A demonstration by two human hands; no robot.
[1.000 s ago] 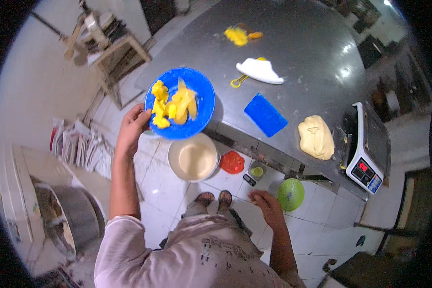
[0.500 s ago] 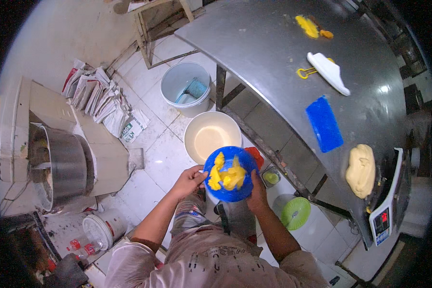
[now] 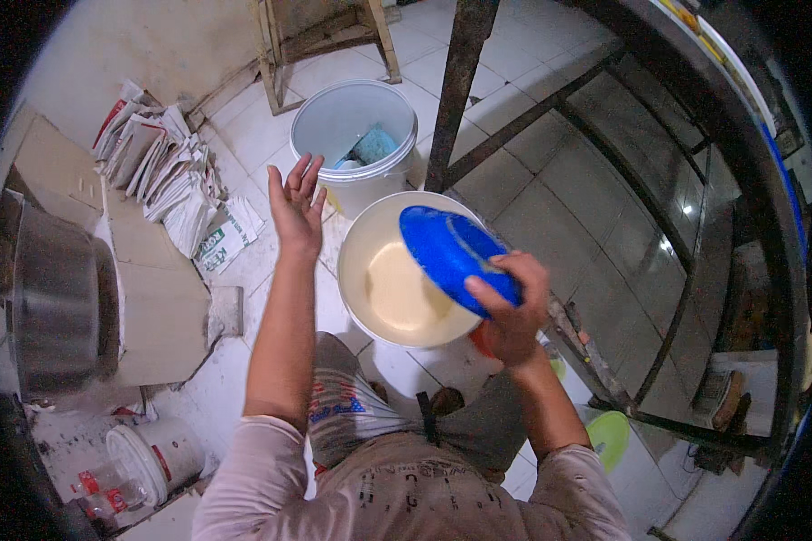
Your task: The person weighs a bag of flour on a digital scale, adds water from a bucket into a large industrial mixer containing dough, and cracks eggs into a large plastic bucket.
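My right hand (image 3: pixel 517 311) grips the rim of a blue bowl (image 3: pixel 456 255), which is tilted so its underside faces me. The bowl hangs over the right part of a large cream bucket (image 3: pixel 363 298) on the floor. A pale yellow layer covers the bucket's bottom. What the bowl holds now is hidden. My left hand (image 3: pixel 298 206) is raised in the air with its fingers spread and nothing in it, beside a white bucket (image 3: pixel 334 113) with a light blue scoop-like thing (image 3: pixel 373 146) inside.
Stacked paper sacks (image 3: pixel 158 171) lie at the left, behind a mixer with a steel bowl (image 3: pixel 59 302). A metal table frame (image 3: pixel 460 90) stands on the right. A green lid (image 3: pixel 609 439), a lidded white pail (image 3: pixel 153 455) and a wooden stool (image 3: pixel 383 41) are on the floor.
My left hand has let go of the bowl and lifted away to the upper left. The right hand has tipped the bowl over the cream bucket. The view has shifted lower beside the table.
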